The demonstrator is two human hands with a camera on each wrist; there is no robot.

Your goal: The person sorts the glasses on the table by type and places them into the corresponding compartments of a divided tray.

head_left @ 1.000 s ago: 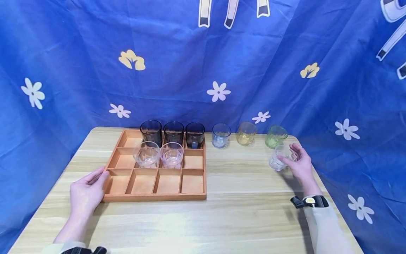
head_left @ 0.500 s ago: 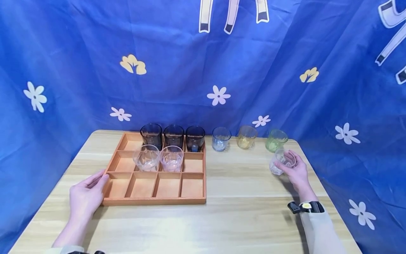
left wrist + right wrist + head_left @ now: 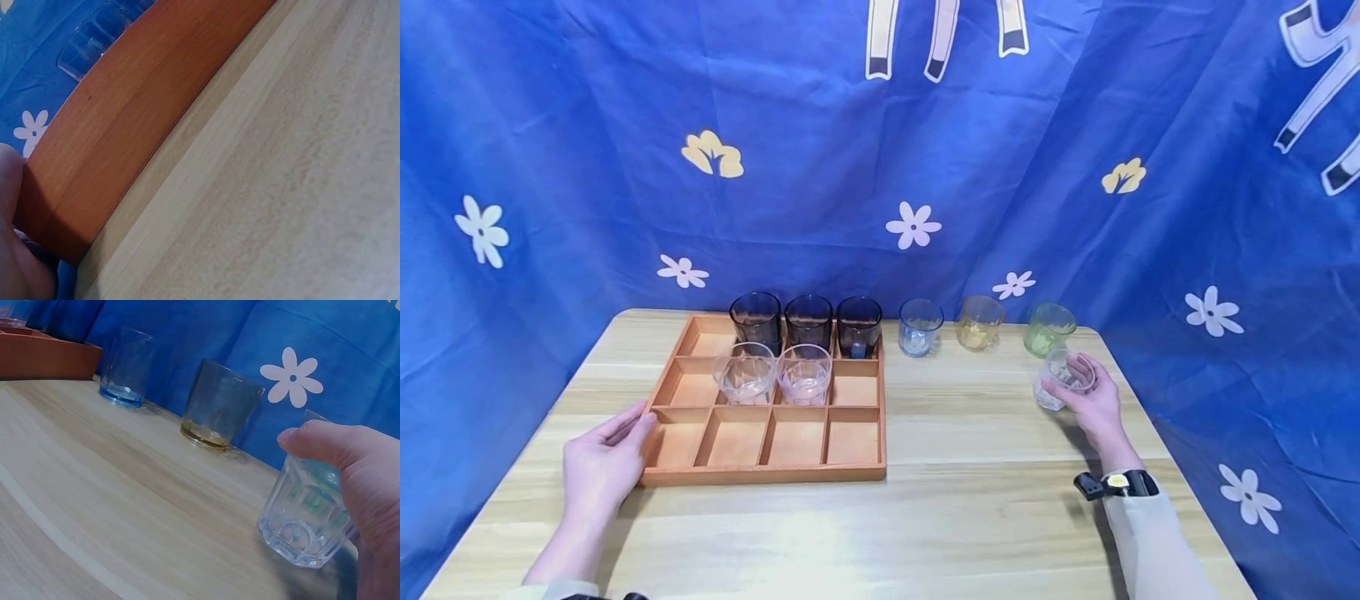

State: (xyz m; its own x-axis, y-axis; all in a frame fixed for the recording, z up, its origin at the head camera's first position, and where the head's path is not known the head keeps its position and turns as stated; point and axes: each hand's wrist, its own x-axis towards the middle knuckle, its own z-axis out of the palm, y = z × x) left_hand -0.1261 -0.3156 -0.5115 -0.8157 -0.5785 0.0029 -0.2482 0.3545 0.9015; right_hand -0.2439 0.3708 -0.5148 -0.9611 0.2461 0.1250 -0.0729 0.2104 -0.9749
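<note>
At the left, your left hand (image 3: 601,467) grips the divided wooden tray (image 3: 767,475) near its near-left corner, thumb and fingers at the side wall. In the tray's far row, three black tumblers (image 3: 756,323) fill the second, third and fourth compartments from the left. In the middle row, a clear tumbler (image 3: 745,375) stands in the second compartment and a pink-tinted tumbler (image 3: 805,375) in the third. Right of the tray, along the table's far edge, come the blue tumbler (image 3: 921,329), the amber tumbler (image 3: 980,323) and the green tumbler (image 3: 1049,329). At the far right, just nearer than the green one, your right hand (image 3: 1097,408) grasps a faceted clear glass (image 3: 1051,390) between thumb and fingers; you cannot tell whether its base touches the table. The step in hand appears to be securing this glass. Your next move probably calls for a firm, level grip, clear of the green tumbler.
</note>
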